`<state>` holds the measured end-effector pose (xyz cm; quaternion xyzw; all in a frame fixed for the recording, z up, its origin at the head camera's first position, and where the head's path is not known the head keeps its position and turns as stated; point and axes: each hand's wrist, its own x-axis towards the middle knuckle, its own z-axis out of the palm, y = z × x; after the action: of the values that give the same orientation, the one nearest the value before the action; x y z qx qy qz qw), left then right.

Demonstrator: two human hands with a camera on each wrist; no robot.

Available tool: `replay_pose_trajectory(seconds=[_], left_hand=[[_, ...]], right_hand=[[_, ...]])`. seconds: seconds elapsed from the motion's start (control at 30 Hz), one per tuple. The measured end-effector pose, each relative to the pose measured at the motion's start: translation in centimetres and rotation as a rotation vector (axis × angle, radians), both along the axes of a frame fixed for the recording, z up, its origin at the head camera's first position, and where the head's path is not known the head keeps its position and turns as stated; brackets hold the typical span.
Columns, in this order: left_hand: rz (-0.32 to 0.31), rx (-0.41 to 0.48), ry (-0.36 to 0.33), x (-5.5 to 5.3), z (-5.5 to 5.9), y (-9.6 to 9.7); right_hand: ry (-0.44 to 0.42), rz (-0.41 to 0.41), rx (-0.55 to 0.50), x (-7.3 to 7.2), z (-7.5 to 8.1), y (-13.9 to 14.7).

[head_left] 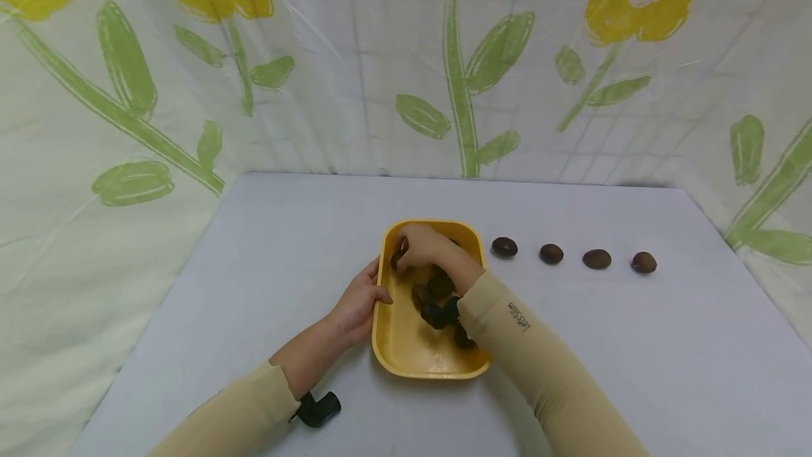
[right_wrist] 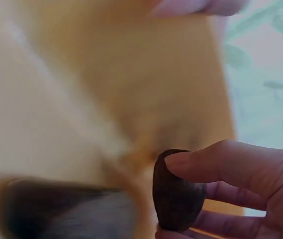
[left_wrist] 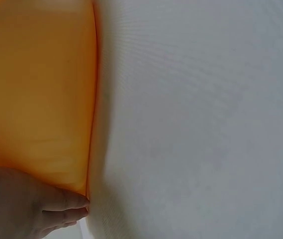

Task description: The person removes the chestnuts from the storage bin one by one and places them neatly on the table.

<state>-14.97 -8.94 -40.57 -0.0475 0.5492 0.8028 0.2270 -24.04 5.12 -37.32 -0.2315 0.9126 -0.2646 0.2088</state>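
A yellow plastic tub (head_left: 406,355) stands on the table. My left hand (head_left: 358,302) grips its left wall, thumb over the rim and fingers along the outside; in the left wrist view these fingers (left_wrist: 64,209) lie against the tub's outer side. My right hand (head_left: 421,245) reaches into the far left part of the tub. Between its thumb and fingers it pinches a dark brown, nut-like oval (right_wrist: 178,191), partly hidden in the head view. Several similar brown nuts (head_left: 440,285) lie inside the tub, some covered by my right arm.
To the right of the tub, several brown nuts stand apart in a row, from the nearest nut (head_left: 505,247) to the farthest nut (head_left: 644,262). The white table (head_left: 285,231) ends at a flower-patterned curtain (head_left: 317,90) behind it.
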Motion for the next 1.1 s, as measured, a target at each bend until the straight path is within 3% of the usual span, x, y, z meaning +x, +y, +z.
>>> replay_pose_trajectory(seconds=[0.23,0.57,1.1], left_hand=[[-0.006,0.019,0.004,0.0,0.1,0.0],[0.013,-0.017,0.002,0.0,0.0,0.0],[0.02,-0.026,-0.009,0.0,0.2,0.1]], right_hand=[[-0.035,-0.026,-0.103,-0.1,1.6,1.2],[-0.039,-0.071,-0.155,0.6,3.8,3.6],[-0.011,-0.197,-0.206,2.3,4.5,9.8]])
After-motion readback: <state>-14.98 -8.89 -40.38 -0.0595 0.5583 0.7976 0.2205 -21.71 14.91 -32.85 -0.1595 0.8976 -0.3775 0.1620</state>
